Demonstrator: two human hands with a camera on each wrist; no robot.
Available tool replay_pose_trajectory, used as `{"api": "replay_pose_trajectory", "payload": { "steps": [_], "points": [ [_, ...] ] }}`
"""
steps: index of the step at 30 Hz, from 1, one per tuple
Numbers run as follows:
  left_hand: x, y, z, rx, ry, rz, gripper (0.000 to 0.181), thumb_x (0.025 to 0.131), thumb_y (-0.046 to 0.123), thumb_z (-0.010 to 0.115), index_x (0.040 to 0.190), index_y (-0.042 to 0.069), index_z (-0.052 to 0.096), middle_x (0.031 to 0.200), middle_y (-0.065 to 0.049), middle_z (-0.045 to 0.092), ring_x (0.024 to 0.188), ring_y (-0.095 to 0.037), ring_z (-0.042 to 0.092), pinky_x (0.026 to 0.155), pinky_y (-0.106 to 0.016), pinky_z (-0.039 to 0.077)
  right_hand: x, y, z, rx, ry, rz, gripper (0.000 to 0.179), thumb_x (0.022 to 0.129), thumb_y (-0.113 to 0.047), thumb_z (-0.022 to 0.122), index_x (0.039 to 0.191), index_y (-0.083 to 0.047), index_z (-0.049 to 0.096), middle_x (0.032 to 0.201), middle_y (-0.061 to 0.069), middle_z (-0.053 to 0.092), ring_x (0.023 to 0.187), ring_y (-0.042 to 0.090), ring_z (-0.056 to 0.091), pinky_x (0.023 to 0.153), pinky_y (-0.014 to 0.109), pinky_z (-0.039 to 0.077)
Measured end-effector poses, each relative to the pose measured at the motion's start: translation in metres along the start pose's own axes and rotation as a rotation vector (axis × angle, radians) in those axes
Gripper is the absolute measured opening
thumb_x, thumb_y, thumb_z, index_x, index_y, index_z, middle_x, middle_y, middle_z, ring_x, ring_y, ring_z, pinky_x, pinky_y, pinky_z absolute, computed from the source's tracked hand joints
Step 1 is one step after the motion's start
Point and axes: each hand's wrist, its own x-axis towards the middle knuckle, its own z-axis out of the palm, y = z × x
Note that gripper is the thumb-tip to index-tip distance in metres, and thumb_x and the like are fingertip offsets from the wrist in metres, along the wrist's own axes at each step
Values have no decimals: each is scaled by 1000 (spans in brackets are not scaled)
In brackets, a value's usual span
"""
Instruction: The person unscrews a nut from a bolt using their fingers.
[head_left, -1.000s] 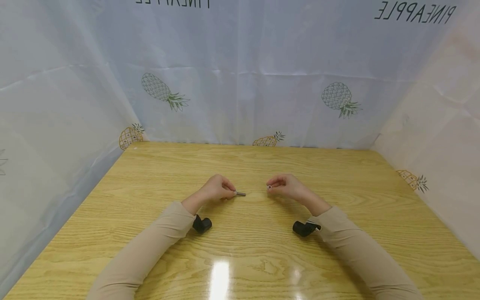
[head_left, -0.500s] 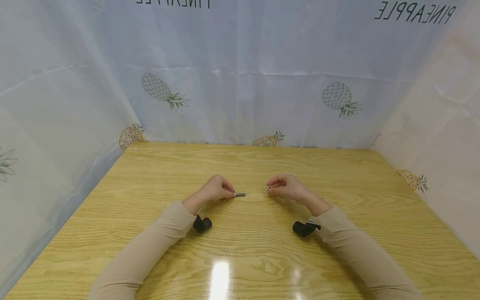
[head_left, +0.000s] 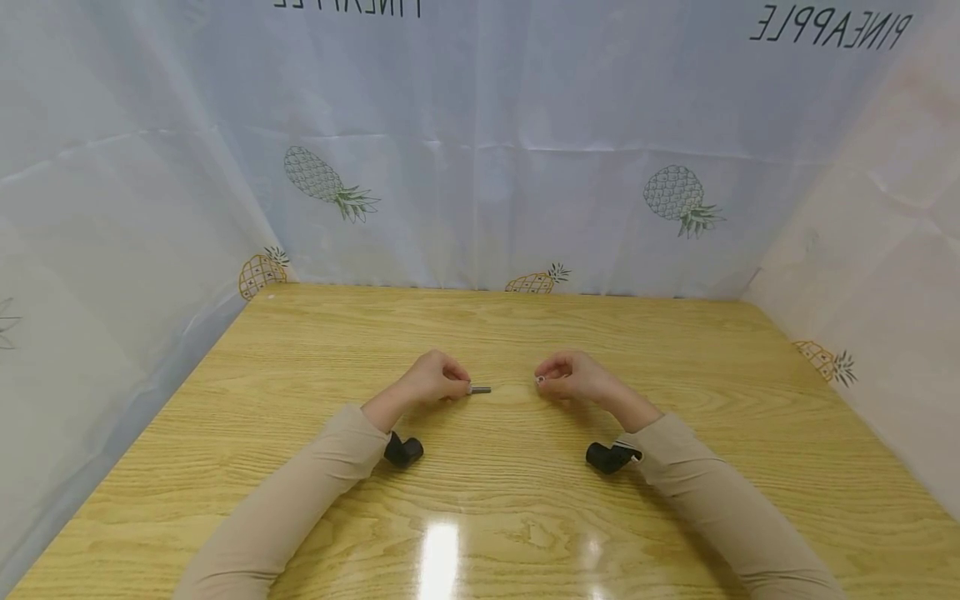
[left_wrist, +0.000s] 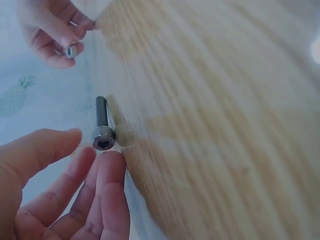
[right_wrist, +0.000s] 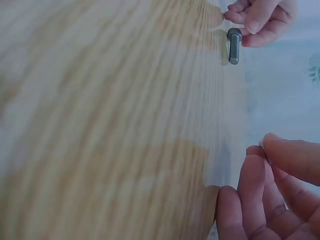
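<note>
A dark metal socket-head bolt (left_wrist: 102, 125) lies level at the tabletop, its hex socket facing my left hand (head_left: 433, 379). In the left wrist view the thumb stands apart from the bolt head, and the other fingertips (left_wrist: 111, 160) sit right behind it, seeming to touch it. To the right, my right hand (head_left: 577, 377) pinches a small shiny nut (head_left: 540, 379) between thumb and index finger, just above the table. The nut's hole shows in the left wrist view; from the right wrist, the fingers hide most of it. A gap separates nut and bolt.
The wood-grain table (head_left: 480, 483) runs back to a pale curtain (head_left: 480, 208) printed with pineapples, which also closes both sides. A black wrist device (head_left: 405, 451) hangs under the left wrist, another black device (head_left: 609, 457) under the right.
The bolt has gone from slightly tilted to level beside the left fingers. In the right fingers the nut has dropped slightly. Both arms stay nearly still.
</note>
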Motion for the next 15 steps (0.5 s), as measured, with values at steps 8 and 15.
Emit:
{"api": "replay_pose_trajectory", "payload": {
  "steps": [8, 15],
  "points": [
    [-3, -1, -2, -49, 35, 12, 29, 91, 20, 60, 113, 2, 65, 109, -13, 66, 77, -14, 65, 65, -23, 49, 1, 1, 1, -42, -13, -18, 27, 87, -11, 64, 109, 4, 61, 87, 8, 61, 67, 13, 54, 60, 27, 48],
    [-5, -5, -6, -104, 33, 43, 31, 94, 22, 57, 118, 5, 63, 117, -14, 62, 89, -18, 64, 71, -28, 52, 3, 0, 3, -105, -17, -30, 21, 87, -9, 63, 103, 4, 63, 84, 11, 66, 64, 11, 55, 59, 26, 48]
  ]
}}
